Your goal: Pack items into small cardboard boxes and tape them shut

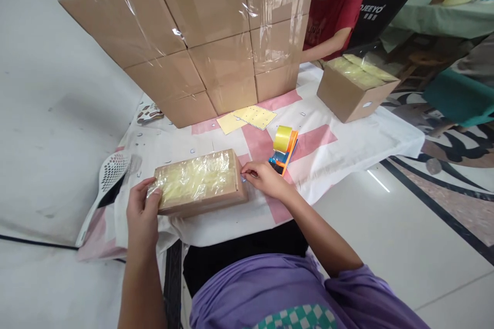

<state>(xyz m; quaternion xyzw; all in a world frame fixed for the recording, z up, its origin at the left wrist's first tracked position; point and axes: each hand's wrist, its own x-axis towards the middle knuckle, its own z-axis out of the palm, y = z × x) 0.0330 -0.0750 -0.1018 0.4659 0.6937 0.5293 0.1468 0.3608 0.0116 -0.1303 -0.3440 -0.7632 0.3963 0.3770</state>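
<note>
A small brown cardboard box (200, 185) filled with yellow sheets under clear film lies on the white and pink tablecloth (339, 149) in front of me. My left hand (142, 211) grips the box's left end, fingers curled over its top edge. My right hand (264, 177) is at the box's right end, fingertips pinched together on something small against the box's side. A tape dispenser (284, 149) with a yellow roll lies just beyond my right hand.
A taped cardboard wall (200, 36) stands at the back of the table. Loose yellow sheets (249, 118) lie before it. A second open box (353, 87) of yellow sheets sits at right, by a person in a red shirt (334, 10). A white perforated scoop (110, 172) lies at left.
</note>
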